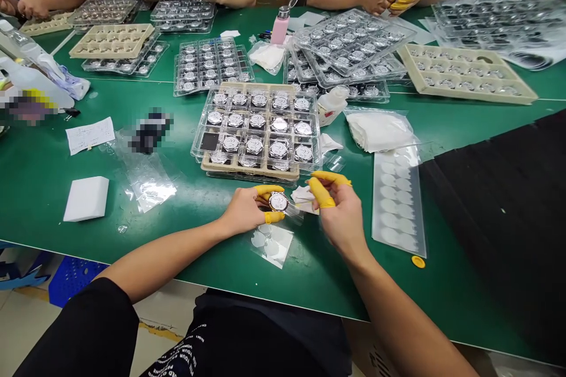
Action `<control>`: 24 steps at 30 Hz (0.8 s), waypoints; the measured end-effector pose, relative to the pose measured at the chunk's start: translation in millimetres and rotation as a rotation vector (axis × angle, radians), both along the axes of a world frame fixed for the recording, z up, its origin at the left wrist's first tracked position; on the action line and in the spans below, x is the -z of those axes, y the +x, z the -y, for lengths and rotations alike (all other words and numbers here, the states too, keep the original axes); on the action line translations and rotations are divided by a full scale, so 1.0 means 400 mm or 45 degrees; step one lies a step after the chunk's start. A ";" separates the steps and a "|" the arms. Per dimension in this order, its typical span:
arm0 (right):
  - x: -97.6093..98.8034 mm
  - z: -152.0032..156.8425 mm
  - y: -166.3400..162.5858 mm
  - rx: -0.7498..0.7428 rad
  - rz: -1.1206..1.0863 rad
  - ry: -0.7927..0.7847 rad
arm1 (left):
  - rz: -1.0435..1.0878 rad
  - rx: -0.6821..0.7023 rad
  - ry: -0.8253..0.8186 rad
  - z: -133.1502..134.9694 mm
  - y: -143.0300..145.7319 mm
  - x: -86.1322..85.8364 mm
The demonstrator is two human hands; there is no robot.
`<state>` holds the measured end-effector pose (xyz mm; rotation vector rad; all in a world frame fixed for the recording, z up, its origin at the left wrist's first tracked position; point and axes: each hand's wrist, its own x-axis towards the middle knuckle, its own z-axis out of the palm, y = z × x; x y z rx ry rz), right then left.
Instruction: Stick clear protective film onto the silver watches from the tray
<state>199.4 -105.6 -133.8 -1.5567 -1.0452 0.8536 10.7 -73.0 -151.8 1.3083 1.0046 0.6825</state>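
Observation:
My left hand (248,210) pinches a small round watch face (278,202) between thumb and forefinger, both capped in yellow finger cots. My right hand (338,209), also wearing yellow cots, is closed on a small white cloth (304,197) right beside the watch face. Both hands hover over the green table (53,159), just in front of a clear plastic tray (259,126) of watch faces stacked on a beige tray. One tray cell at the front left is dark and holds no face. A small clear bag with white stickers (273,242) lies under my hands.
A sticker sheet (398,200), a loose yellow cot (418,261) and a black mat (504,212) lie to the right. White foam block (86,198), plastic bags and paper note sit left. More trays, a pink bottle (280,25) and other people's hands fill the far side.

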 end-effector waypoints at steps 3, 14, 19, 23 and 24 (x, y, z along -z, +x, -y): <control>-0.008 -0.004 0.014 -0.023 -0.146 -0.114 | -0.007 -0.004 -0.004 0.001 0.000 0.002; -0.006 0.001 -0.040 -0.569 -0.535 -0.561 | 0.072 0.015 -0.023 0.000 -0.003 0.014; 0.007 0.002 -0.057 -0.412 -0.590 -0.537 | 0.066 0.024 -0.012 0.007 -0.004 0.019; 0.014 0.007 -0.066 -0.308 -0.615 -0.460 | 0.112 0.032 -0.056 0.014 -0.001 0.015; 0.014 0.008 -0.068 -0.282 -0.621 -0.448 | 0.110 0.033 -0.050 0.014 -0.001 0.014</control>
